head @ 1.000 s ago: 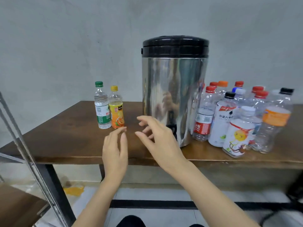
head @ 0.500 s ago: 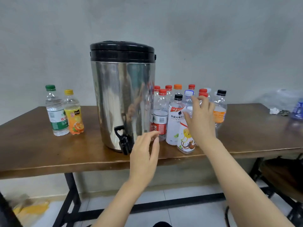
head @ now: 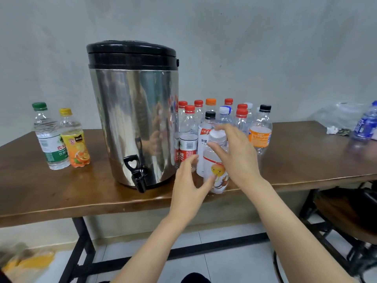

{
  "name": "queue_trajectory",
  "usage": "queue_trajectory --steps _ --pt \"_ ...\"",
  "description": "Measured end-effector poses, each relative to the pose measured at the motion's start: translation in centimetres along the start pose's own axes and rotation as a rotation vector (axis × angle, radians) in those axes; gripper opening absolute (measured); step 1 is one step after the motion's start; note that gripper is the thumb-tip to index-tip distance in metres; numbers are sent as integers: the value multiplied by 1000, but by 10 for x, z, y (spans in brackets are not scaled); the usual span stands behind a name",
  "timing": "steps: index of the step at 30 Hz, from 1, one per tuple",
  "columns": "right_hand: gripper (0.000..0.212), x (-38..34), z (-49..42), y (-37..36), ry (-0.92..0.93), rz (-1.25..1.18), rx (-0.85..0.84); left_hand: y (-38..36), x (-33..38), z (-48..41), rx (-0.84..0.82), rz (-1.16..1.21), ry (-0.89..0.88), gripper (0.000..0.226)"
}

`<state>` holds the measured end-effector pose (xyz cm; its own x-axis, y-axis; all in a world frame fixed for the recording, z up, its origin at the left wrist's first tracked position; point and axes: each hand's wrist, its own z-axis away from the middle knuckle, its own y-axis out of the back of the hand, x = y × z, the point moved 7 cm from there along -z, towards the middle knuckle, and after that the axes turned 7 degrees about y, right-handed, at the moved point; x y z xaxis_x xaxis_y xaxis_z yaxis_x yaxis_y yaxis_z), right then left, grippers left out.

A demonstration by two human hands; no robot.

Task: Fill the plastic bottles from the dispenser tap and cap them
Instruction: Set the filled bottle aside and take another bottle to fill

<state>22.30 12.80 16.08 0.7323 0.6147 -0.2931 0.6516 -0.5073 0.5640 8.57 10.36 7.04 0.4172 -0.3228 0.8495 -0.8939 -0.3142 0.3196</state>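
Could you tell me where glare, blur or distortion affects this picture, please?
Head view: the steel dispenser carries streaky reflections and glare; the blue bottle at the right edge is smeared by blur; the wide lens bows the table edge.

A brown wooden table (head: pixel 306 152) on black metal legs (head: pixel 83 237) spans the middle of the frame. Left of centre on it stands a tall steel drinks dispenser (head: pixel 134 111) with a black lid, its black tap (head: pixel 136 172) overhanging the front edge. At far left stand a green-capped clear water bottle (head: pixel 51 139) and, touching it, a yellow-capped orange-juice bottle (head: pixel 74 141). Just right of the dispenser is a tight cluster of capped clear plastic bottles (head: pixel 188 135); foremost is a white-capped bottle with a cartoon label (head: pixel 218 172). At far right lie a clear plastic bag (head: pixel 336 115) and a blue-labelled bottle (head: pixel 365 125).
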Motion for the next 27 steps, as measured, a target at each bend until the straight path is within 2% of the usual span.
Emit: queue_trajectory --steps 2,3,5,7,10,12,14,18,21,23,27 --pt "35 -18 0 2 -5 -212 -13 2 2 -1 42 76 66 94" --pt "36 -26 0 1 -22 -323 -37 5 2 0 80 112 107 98" --pt "39 -37 -1 -3 -43 -410 -120 14 0 4 162 137 162 90" --pt "44 -43 -2 -8 -39 -218 -239 22 -3 10 204 60 179 76" --pt "64 -45 -3 -16 -23 300 -347 28 -14 18 168 -109 187 67" --pt "65 -50 -2 -27 20 452 -366 29 -21 24 142 -163 190 66" --pt "63 -53 -1 -37 59 473 -414 32 -27 28 124 -164 169 66" --pt "41 -58 5 -45 151 267 -564 37 -45 35 34 -32 186 59" --pt "23 -54 16 -53 163 -175 -830 42 -61 39 -2 26 239 60" --pt "35 -51 20 -56 132 -340 -933 46 -66 40 5 24 252 60" --pt "45 -36 12 -66 7 -163 -787 49 -69 36 10 -33 250 59"
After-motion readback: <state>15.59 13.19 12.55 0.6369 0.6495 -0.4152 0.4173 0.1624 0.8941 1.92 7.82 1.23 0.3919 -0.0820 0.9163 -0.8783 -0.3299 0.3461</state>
